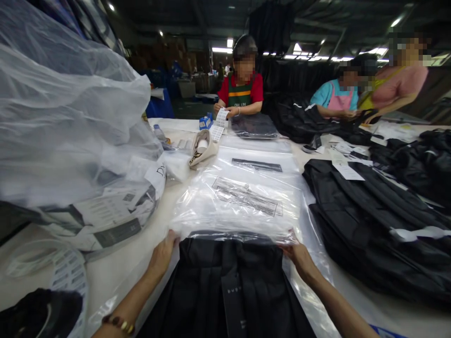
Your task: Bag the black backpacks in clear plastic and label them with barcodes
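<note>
A black fabric bag (197, 291) with straps and a dark hang tag (233, 300) lies in front of me, running off the lower edge of the view. Its far end meets the mouth of a clear plastic bag (197, 197). My left hand (162, 256) pinches the plastic bag's edge beside the black bag's far left corner. At the far right corner, my right hand (299, 258) is closed on the plastic too. Fingertips of both hands are partly hidden and slightly blurred. Printed warning text shows on the plastic.
A large translucent sack (70, 108) with tags and labels stands at left, near a label roll (68, 272). Black bags (369, 225) are piled at right. Across the table, a person in a green apron (243, 96) holds a label strip (221, 119); two other people work at far right.
</note>
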{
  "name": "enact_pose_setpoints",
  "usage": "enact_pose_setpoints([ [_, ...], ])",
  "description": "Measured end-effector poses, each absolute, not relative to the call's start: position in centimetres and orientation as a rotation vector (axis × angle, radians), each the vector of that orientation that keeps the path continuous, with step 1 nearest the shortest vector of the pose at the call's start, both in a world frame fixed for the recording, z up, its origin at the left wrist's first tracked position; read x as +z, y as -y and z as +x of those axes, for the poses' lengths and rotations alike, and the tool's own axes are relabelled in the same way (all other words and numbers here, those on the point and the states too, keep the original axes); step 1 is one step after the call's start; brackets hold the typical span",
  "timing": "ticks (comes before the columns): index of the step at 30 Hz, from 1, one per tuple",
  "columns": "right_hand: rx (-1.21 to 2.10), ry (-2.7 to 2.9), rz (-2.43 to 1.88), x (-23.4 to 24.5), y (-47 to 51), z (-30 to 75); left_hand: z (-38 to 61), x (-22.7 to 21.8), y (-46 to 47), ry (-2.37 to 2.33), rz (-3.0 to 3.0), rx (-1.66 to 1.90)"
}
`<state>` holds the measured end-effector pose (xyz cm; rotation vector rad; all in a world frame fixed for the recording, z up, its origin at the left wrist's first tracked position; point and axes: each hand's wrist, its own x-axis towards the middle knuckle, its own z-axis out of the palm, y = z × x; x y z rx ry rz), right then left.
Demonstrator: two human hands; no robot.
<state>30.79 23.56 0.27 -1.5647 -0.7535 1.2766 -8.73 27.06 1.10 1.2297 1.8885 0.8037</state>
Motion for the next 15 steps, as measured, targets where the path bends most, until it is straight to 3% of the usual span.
enact_pose_setpoints([
  [6,1.445,0.582,-1.634,2.0,-20.2,29.7,-9.0,1.2,-21.3,-1.585,1.036,0.756],
  [15,1.488,0.768,-1.798,4.0,-16.9,29.4,-9.9,3.6,-17.8,-1.447,0.708,0.772],
])
